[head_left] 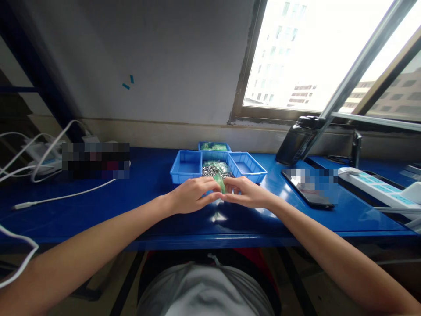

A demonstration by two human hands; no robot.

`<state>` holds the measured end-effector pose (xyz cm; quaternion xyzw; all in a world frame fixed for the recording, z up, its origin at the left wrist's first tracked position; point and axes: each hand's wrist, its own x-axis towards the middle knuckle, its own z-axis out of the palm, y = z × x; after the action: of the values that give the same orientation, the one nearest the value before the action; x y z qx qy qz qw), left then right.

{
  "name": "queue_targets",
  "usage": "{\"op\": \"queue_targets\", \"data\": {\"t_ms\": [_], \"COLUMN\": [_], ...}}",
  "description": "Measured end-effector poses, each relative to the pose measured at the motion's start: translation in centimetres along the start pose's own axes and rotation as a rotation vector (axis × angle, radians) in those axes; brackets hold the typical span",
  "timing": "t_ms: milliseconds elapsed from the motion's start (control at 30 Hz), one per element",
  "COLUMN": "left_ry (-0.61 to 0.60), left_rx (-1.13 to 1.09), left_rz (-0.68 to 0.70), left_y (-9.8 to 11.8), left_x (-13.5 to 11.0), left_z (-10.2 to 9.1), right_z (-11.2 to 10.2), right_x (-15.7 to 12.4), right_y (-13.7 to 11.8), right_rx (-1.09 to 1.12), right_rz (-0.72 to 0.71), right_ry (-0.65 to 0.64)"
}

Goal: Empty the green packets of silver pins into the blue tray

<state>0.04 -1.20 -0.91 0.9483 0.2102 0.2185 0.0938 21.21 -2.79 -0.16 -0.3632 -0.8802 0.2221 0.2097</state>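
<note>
My left hand (pixel 192 194) and my right hand (pixel 247 193) meet over the blue table (pixel 131 210), just in front of the middle blue tray (pixel 215 170). Both pinch a small green plastic bag (pixel 219 182) between their fingertips. The middle tray holds a heap of small metal parts with more green bags on top. An empty blue tray (pixel 186 166) stands to its left and another blue tray (pixel 247 166) to its right. Behind them, a fourth blue tray (pixel 214 146) is filled with green bags.
A dark bottle (pixel 298 139) leans at the back right near the window. A phone (pixel 309 188) lies flat right of the trays, and a white power strip (pixel 375 186) lies further right. White cables (pixel 49 175) and chargers lie at the left.
</note>
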Motion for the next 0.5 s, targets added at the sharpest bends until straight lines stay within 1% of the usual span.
{"op": "queue_targets", "data": {"t_ms": [100,167,267,400,433,500], "left_ry": [-0.03,-0.021,0.047,0.21,0.23,0.216], "left_rx": [-0.018,-0.004,0.046,0.137,0.134,0.087], "left_rz": [0.017,0.015,-0.014,-0.067,-0.082,-0.106], "left_y": [0.1,0.1,-0.2,-0.8,-0.9,-1.0], "left_x": [0.0,0.0,0.0,0.1,0.1,0.1], "left_z": [0.0,0.0,0.1,0.1,0.1,0.0], "right_z": [0.1,0.1,0.0,-0.2,-0.3,-0.3], "right_x": [0.0,0.1,0.2,0.2,0.2,0.2], "right_y": [0.3,0.6,0.8,1.1,1.2,1.5], "right_rx": [0.004,0.072,0.175,0.29,0.329,0.412], "right_rz": [0.031,0.068,0.085,0.126,0.141,0.178], "right_ry": [0.019,0.016,0.011,0.013,0.007,-0.015]}}
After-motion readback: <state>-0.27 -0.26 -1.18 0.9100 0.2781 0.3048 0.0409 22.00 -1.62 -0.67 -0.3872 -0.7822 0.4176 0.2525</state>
